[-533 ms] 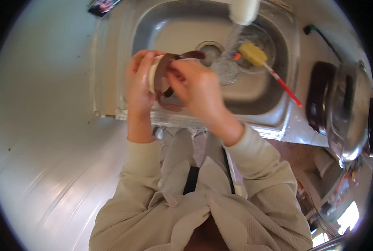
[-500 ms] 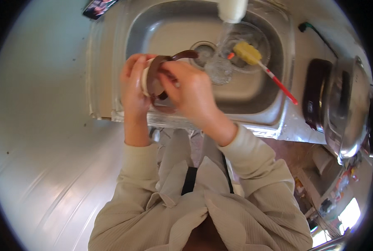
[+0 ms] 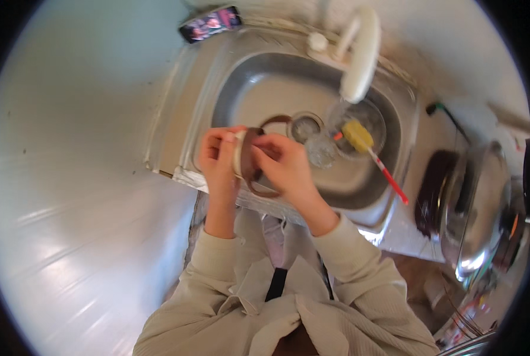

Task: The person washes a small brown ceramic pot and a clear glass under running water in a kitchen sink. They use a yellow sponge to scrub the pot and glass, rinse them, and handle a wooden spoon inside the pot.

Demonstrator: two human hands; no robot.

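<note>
Over the front left part of the metal sink (image 3: pixel 235 89), I hold a round brown and cream piece (image 3: pixel 248 155) with curved brown strips jutting from it; its exact kind I cannot make out. Wrapped round its cream outer side is my left hand (image 3: pixel 219 160). The fingers of my right hand (image 3: pixel 288 163) are closed at the brown side, some of them hidden by its rim. A yellow sponge (image 3: pixel 357 135) on a red and white handle rests over a clear round dish (image 3: pixel 380 121) in the sink.
A white tap (image 3: pixel 363 56) reaches over the sink, with water below it near the drain (image 3: pixel 306 126). At the back left corner leans a phone (image 3: pixel 211 24) with a lit screen. Shiny metal cookware (image 3: pixel 481 202) and a dark object (image 3: pixel 436 190) stand at the right.
The view has shifted, so more of the tap and phone shows. Both hands still hold the round piece, which now appears turned more edge-on, and my right fingers have shifted along its rim.
</note>
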